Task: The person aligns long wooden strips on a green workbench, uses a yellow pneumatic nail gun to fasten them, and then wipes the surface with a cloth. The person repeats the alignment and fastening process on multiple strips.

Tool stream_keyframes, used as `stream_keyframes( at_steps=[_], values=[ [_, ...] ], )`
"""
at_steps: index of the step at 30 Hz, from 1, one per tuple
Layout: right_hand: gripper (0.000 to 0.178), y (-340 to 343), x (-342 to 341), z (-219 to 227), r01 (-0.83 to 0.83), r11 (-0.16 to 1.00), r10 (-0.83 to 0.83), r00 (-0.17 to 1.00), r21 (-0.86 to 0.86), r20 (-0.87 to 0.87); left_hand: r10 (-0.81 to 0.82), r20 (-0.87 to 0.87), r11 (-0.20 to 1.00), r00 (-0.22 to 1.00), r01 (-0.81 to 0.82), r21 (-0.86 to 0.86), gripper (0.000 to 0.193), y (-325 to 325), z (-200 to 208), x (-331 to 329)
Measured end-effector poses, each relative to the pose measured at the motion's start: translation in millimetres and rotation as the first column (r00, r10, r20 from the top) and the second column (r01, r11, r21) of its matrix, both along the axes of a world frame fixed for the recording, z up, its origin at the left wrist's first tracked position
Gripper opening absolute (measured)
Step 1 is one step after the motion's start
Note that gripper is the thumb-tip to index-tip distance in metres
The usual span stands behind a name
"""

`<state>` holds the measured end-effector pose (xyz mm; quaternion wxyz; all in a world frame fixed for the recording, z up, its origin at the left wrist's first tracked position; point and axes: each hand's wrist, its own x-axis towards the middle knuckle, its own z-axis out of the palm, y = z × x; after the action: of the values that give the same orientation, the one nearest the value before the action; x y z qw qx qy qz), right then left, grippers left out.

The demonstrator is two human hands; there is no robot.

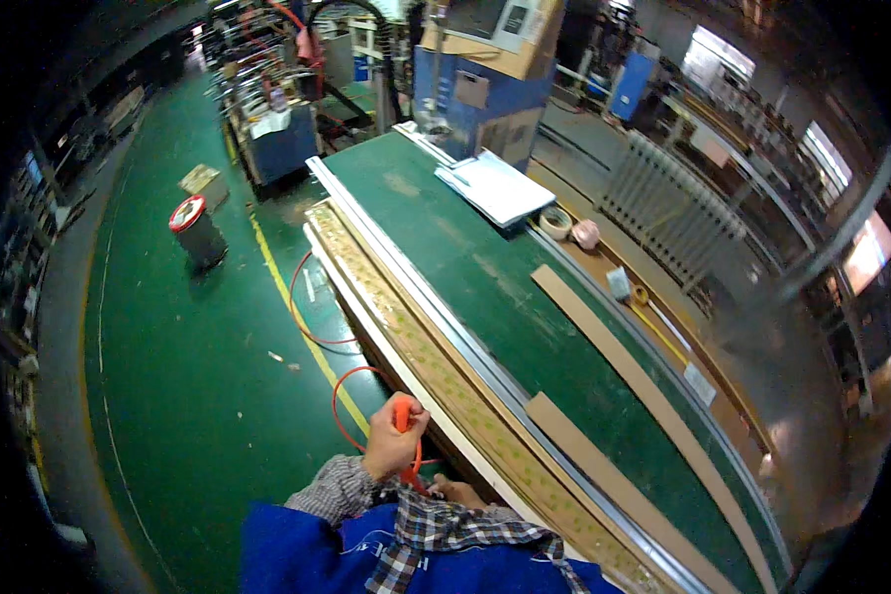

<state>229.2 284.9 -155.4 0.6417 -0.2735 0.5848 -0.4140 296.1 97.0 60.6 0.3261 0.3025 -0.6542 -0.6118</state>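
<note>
My left hand (392,445) is closed around an orange, handle-like thing (403,416) just off the near left side of the workbench. Its top sticks out above my fist, and more orange shows below it; its exact kind is unclear. Close beneath, by the lower orange part, is my right hand (455,491), partly covered by the checked cloth and sleeve. Whether its fingers grip anything is hidden. A thin red hose (337,401) loops over the floor beside the bench and runs toward my hands.
Long white strips (366,322) and patterned boards (431,371) lie along the green workbench's (445,257) left edge. Brown strips (624,361), papers (495,188) and tape rolls (555,223) are farther right. A dark bin (200,243) stands on the floor; a machine (485,89) is beyond the bench.
</note>
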Motion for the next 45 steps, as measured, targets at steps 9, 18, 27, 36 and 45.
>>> stream_keyframes(
  at_steps=[9, 18, 27, 36, 45],
  values=[
    [0.059, -50, 45, 17, -0.001, 0.937, 0.117, 0.943, 0.348, -0.311, 0.106, -0.128, 0.971, 0.986, -0.130, -0.202, 0.013, -39, 24, 67],
    [0.047, -132, 106, 10, -0.018, 0.972, 0.116, 0.903, 0.233, -0.414, 0.101, -0.255, 0.995, 0.962, -0.096, 0.032, 0.011, -159, 22, 140],
    [0.032, -337, 185, 124, -0.522, 0.731, 0.034, 0.671, -0.440, -0.741, 0.303, -0.220, 0.953, 0.927, -0.299, 0.052, 0.005, -267, 32, 243],
    [0.038, -470, 219, 112, -0.601, 0.661, 0.199, 0.717, -0.449, -0.668, 0.481, -0.324, 0.873, 0.815, -0.412, 0.261, 0.010, -352, 23, 304],
    [0.033, -654, 220, 114, -0.645, 0.675, 0.397, 0.726, -0.357, -0.562, 0.446, -0.440, 0.895, 0.780, -0.390, 0.216, 0.018, -517, 22, 323]
  ],
)
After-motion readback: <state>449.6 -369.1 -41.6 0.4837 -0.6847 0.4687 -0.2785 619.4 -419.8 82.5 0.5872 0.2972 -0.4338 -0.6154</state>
